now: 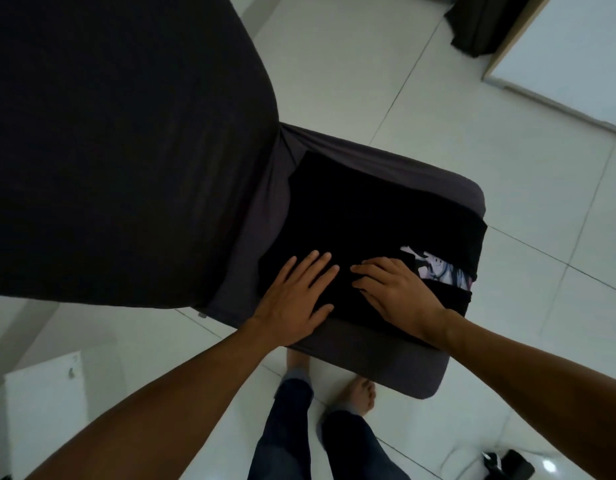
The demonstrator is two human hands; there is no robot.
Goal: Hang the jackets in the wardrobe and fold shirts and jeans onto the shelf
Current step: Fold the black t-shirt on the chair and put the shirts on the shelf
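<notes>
Nearest the camera, two bare forearms reach forward from the bottom corners, and between them the person's legs in dark jeans [289, 441] stand on the white tiled floor [386, 64], with a bare foot [360, 396] just under the front edge of the seat. The left hand [296, 299] lies flat on the near left part of a folded black shirt [368, 209], fingers straight and slightly spread, palm pressing down where the cloth meets the seat edge. The right hand [400, 292] rests just beside it on the same shirt, fingers bent a little and pointing left, fingertips pressing the fabric; whether it pinches a fold cannot be told. To the right of that hand a pale printed graphic [434, 268] shows through a gap between the black layers. The shirt lies in a rough rectangle on the seat of a chair with a dark grey cover [420, 368], filling most of the seat and reaching its right edge. The chair's tall covered backrest [119, 133] rises at the left and fills the upper left of the view. At lower left stands a white boxy object [46, 400]; at lower right a small dark item [507, 462] lies on the floor. Farthest away, at upper right, dark fabric [479, 22] hangs beside a pale wood-edged panel [559, 57]
</notes>
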